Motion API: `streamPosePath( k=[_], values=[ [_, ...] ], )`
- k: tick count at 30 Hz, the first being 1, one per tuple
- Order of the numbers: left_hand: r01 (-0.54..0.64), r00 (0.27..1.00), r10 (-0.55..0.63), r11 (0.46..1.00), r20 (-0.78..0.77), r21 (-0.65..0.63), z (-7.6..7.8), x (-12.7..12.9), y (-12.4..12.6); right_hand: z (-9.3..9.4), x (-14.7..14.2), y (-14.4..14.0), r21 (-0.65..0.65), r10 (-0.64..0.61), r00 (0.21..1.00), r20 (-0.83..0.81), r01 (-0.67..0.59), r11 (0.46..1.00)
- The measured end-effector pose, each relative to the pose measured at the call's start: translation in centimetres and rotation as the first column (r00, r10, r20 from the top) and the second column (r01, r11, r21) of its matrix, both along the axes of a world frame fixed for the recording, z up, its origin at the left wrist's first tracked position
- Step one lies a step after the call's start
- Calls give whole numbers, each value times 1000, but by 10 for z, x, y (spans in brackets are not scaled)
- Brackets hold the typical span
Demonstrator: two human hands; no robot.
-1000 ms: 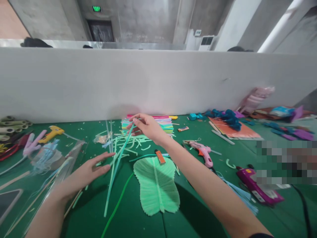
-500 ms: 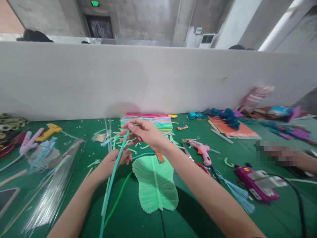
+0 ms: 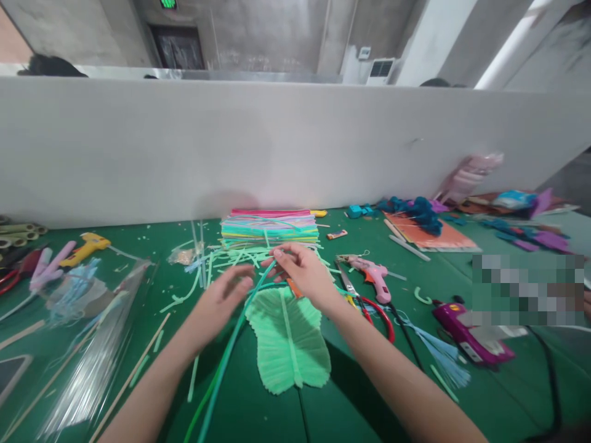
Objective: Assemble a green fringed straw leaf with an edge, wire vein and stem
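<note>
While the right hand (image 3: 302,271) pinches a teal straw (image 3: 231,351) at frame centre | straw slants down to the lower edge, crossing the green bench (image 3: 369,400) | left hand (image 3: 221,301) spread open, fingers loose, just left of it | green paper leaf (image 3: 289,338) beneath | stacked straws (image 3: 270,227) behind.

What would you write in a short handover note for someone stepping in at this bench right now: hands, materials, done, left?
Right hand: pinching the top end of a teal stem strip.
Left hand: open, beside the strip, holding nothing.
Green paper leaf lies flat on the green table, just right of the strip; stack of coloured strips behind the hands.
Done: leaf looks cut and fringed.
Left: strip not yet attached to the leaf.
</note>
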State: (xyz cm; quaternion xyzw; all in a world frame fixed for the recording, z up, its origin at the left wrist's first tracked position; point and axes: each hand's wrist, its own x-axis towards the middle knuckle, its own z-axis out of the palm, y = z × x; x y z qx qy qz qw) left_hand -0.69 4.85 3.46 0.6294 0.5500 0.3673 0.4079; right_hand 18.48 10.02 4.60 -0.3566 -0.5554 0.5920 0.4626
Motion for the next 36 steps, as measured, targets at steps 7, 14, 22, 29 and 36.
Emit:
streamPosePath(
  k=[7,14,22,29,36],
  values=[
    [173,891,-156,985,-427,0,-22,-7,7,-51,26,-32,166,-179,884,431,118,979],
    [226,844,-172,973,-508,46,-46,-27,34,-73,30,-51,440,-317,574,755,-86,894],
    [252,819,-177,966,-545,64,-57,-35,39,-74,34,-50,390,-274,541,796,-112,914],
    [266,759,-95,948,-645,173,-62,-31,38,-75,26,-52,367,-250,528,812,-129,921],
    [200,747,-3,955,-665,221,-41,-35,30,-59,31,-53,428,-335,486,807,-90,899]
  ],
)
